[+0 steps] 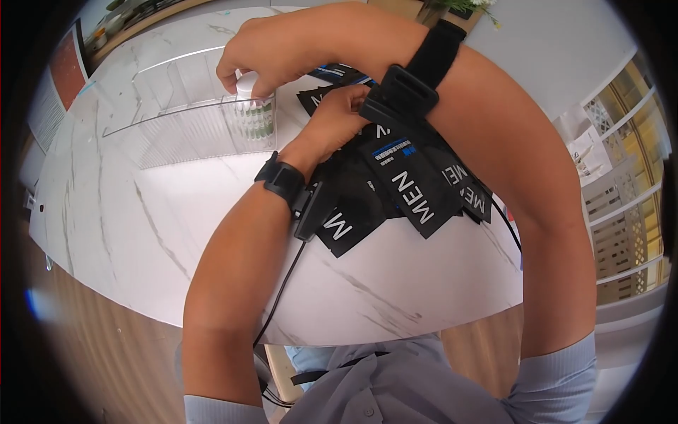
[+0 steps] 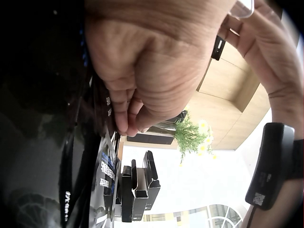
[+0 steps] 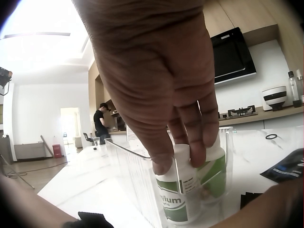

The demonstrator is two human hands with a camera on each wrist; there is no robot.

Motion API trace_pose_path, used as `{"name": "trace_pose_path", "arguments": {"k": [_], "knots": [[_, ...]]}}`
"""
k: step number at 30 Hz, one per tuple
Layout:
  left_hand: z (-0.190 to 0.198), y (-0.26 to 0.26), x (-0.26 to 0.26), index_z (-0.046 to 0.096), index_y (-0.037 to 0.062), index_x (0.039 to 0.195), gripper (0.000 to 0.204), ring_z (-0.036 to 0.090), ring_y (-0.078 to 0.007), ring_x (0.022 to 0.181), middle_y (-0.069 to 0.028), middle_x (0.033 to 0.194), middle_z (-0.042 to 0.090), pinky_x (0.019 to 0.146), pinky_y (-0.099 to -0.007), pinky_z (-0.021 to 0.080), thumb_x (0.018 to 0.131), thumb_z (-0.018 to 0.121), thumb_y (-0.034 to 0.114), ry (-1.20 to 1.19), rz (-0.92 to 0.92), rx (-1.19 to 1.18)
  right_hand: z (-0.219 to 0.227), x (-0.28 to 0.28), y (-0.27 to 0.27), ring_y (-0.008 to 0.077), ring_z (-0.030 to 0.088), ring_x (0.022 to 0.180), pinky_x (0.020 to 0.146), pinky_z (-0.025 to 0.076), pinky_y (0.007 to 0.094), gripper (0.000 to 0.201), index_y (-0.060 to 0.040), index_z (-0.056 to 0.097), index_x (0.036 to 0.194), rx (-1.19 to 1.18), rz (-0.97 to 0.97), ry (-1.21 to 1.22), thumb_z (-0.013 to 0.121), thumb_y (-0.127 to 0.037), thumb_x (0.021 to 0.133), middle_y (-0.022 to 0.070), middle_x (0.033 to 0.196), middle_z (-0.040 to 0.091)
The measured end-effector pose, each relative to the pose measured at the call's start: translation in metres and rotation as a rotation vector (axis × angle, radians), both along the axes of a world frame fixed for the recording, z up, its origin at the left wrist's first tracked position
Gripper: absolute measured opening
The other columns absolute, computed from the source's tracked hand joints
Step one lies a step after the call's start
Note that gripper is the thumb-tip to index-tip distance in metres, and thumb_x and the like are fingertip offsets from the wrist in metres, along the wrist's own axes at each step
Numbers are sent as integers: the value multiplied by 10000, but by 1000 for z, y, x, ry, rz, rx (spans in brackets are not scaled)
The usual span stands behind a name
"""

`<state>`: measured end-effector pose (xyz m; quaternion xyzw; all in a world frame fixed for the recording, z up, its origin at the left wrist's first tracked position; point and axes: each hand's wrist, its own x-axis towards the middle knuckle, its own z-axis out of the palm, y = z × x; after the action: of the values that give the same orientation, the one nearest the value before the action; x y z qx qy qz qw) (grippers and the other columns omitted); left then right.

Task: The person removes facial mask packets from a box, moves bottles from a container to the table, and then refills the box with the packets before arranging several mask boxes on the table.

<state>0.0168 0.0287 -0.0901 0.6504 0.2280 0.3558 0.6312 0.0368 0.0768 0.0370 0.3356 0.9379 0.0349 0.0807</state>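
My right hand point(image 1: 265, 60) reaches across into the clear bin point(image 1: 176, 127), thumb and fingers round the white cap of a bottle point(image 1: 254, 116). In the right wrist view the right hand point(image 3: 156, 85) grips this white and green bottle point(image 3: 176, 199), and a second bottle point(image 3: 212, 178) stands against it inside the bin wall. Beneath the right forearm, my left hand point(image 1: 335, 124) lies at the pile of black packets point(image 1: 402, 180) marked MEN. Seen from the left wrist, the left hand point(image 2: 147, 66) has its fingertips together at a packet's edge; how many packets it pinches is hidden.
Black boxes point(image 2: 137, 190) and a plant with white flowers point(image 2: 190, 135) appear beyond the packets. A black ring point(image 3: 271, 136) lies on the marble table point(image 3: 256, 142). A person in black point(image 3: 100, 124) stands in the background. A cable point(image 1: 282, 290) hangs from my left wrist.
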Motion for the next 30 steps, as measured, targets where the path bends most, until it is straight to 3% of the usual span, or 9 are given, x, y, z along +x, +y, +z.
{"name": "trace_pose_path", "arguments": {"k": [9, 14, 16, 18, 20, 21, 22, 25, 30], "knots": [[-3, 1, 2, 679, -43, 1185, 301, 677, -148, 1027, -91, 1098, 740, 912, -254, 499, 909, 713, 71, -18, -9, 29, 4, 2, -1, 316, 691, 985, 810, 540, 445, 371, -115, 711, 1168, -26, -36, 10, 801, -258, 837, 139, 1045, 725], [-28, 23, 11, 632, -27, 1257, 331, 664, -161, 1062, -97, 1102, 719, 965, -279, 502, 957, 674, 106, -37, -121, 96, 32, 54, -10, 296, 711, 884, 769, 546, 426, 417, -101, 705, 1185, 106, -10, 204, 738, -395, 891, 141, 946, 734], [-33, 30, 12, 608, -45, 1278, 329, 662, -191, 1135, -112, 1141, 715, 1044, -307, 494, 983, 643, 97, -68, -184, 101, 65, 91, -78, 384, 706, 969, 843, 549, 440, 341, 31, 694, 1133, 149, -161, 232, 689, -211, 893, 248, 1013, 734], [-35, 32, 13, 616, -38, 1274, 327, 658, -185, 1123, -122, 1159, 720, 1043, -312, 486, 991, 652, 123, -67, -185, 88, 75, 147, -123, 379, 706, 944, 828, 546, 435, 341, 23, 684, 1144, 102, -319, 199, 673, -241, 929, 236, 985, 735], [-35, 34, 13, 613, -32, 1286, 345, 654, -174, 1112, -126, 1166, 717, 1045, -304, 478, 992, 663, 142, -61, -201, 149, 86, 200, -178, 385, 700, 960, 847, 546, 426, 351, 22, 674, 1161, 76, -500, -63, 671, -237, 924, 233, 999, 731], [-33, 34, 12, 612, -30, 1290, 345, 655, -165, 1119, -123, 1173, 713, 1040, -288, 479, 1002, 659, 153, -42, -204, 158, 72, 244, -211, 343, 717, 844, 776, 560, 447, 400, -18, 659, 1220, -44, -684, -151, 719, -274, 919, 185, 1034, 721], [-32, 34, 13, 612, -28, 1293, 344, 655, -160, 1120, -120, 1174, 712, 1037, -279, 479, 1007, 657, 158, -14, -197, 149, 66, 278, -241, 318, 725, 869, 786, 573, 426, 474, -28, 650, 1261, -97, -817, -112, 718, -356, 925, 188, 1043, 729], [-30, 33, 13, 614, -21, 1293, 336, 655, -153, 1123, -110, 1171, 712, 1033, -265, 478, 1016, 652, 164, 5, -180, 126, 54, 307, -321, 323, 712, 948, 826, 582, 420, 688, -50, 591, 1374, -184, -987, -67, 806, -408, 827, 199, 1246, 666], [-27, 28, 14, 616, -4, 1289, 323, 653, -144, 1075, -104, 1167, 716, 1010, -258, 483, 1015, 654, 163, 9, -176, 116, 7, 313, -366, 408, 652, 1060, 899, 517, 449, 494, -58, 627, 1267, -151, -948, 170, 789, -257, 844, 222, 1115, 664]]}}
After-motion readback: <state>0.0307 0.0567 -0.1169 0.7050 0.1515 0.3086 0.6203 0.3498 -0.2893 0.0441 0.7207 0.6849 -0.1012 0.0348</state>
